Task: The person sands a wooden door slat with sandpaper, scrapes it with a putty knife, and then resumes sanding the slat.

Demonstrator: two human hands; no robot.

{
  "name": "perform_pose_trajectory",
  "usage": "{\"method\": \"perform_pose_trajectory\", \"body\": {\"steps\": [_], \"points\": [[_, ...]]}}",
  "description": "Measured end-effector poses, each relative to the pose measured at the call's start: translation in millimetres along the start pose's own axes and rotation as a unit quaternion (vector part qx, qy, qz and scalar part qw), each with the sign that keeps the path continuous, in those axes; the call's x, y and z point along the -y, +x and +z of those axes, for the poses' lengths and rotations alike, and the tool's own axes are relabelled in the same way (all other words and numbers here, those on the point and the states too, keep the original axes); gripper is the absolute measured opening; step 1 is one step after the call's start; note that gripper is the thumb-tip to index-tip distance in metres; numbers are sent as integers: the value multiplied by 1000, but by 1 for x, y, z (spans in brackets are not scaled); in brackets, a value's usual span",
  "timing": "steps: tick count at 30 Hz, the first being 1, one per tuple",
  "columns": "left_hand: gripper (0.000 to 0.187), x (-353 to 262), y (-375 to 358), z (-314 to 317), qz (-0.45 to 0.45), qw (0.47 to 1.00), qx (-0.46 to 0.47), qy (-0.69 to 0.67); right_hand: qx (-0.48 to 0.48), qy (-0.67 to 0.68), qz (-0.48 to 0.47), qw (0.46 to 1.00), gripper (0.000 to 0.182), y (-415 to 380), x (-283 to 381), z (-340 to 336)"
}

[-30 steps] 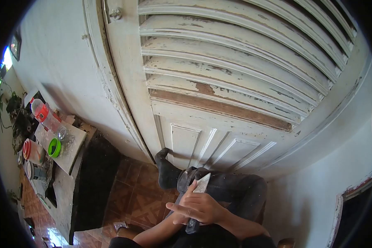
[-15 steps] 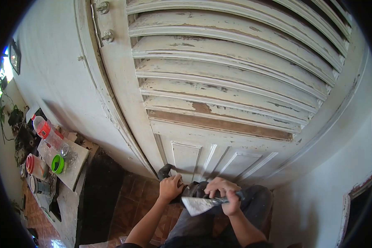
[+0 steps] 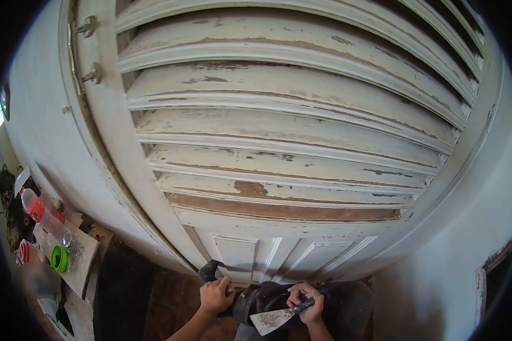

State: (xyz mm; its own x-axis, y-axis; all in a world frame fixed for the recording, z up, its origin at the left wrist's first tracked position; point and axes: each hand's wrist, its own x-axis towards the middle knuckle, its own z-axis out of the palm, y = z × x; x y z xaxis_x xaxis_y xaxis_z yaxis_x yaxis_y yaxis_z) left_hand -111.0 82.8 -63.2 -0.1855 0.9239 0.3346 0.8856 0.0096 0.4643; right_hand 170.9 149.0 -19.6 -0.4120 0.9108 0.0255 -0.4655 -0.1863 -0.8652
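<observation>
My left hand (image 3: 215, 295) is closed around what looks like a black heat gun (image 3: 209, 269); its dark rounded end points up toward the foot of the door, and much of its body blends with my dark trousers. In my right hand (image 3: 306, 301) is a paint scraper (image 3: 272, 320), gripped by its dark handle. Its broad, residue-smeared blade points left, above my lap. Ahead stands a white louvred door (image 3: 301, 230) with worn paint. Bare brown wood (image 3: 284, 211) shows in a strip below the lowest slat.
To the left, a cluttered surface carries a board (image 3: 85, 258), a clear bottle with a red label (image 3: 37, 209), a green tub (image 3: 59, 258) and a red-rimmed container (image 3: 25, 250). White walls (image 3: 461, 284) close in on the right. Brown tiles (image 3: 170, 304) cover the floor.
My view has tilted up, so the door fills more of it. The scraper has drawn closer to my lap, and my right fingers have curled in. The left hand keeps its hold.
</observation>
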Motion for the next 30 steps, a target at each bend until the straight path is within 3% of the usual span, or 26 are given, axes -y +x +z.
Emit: {"method": "perform_pose_trajectory", "body": {"steps": [7,9,10,12,13,14,17,20,22,24,26,28,30], "points": [[29,-1,2,0,-19,1000,13,0,-1,-23,10,1000,82,2,1,-2],[29,-4,3,-3,-27,999,19,-4,3,52,-5,999,63,1,5,0],[29,-4,5,-4,-26,1000,11,-3,10,51,-9,999,63,0,3,-2],[30,-4,2,-1,-42,998,37,2,-9,1,-2,1000,75,-7,-1,-8],[31,-6,4,-2,-42,998,37,2,15,87,-2,996,51,-9,14,10],[31,-8,7,-4,-40,999,36,4,25,-18,-24,999,73,-8,12,9],[32,-18,13,-19,23,998,51,2,10,-22,-3,1000,69,-20,21,15],[31,-9,10,-26,31,997,62,-27,3,15,32,999,65,-14,37,38],[31,-2,0,-31,34,998,53,-31,33,-12,65,997,63,-19,43,57],[30,7,-6,-39,67,996,47,-36,89,-17,36,995,68,-33,38,63],[36,13,-7,-44,83,994,51,-50,111,-66,-49,990,69,-41,34,63],[47,-1,4,-55,7,989,-17,-146,109,-53,-42,992,71,-46,40,57],[68,-29,27,-86,89,989,-72,-90,88,11,-33,995,72,-53,41,48]]}}
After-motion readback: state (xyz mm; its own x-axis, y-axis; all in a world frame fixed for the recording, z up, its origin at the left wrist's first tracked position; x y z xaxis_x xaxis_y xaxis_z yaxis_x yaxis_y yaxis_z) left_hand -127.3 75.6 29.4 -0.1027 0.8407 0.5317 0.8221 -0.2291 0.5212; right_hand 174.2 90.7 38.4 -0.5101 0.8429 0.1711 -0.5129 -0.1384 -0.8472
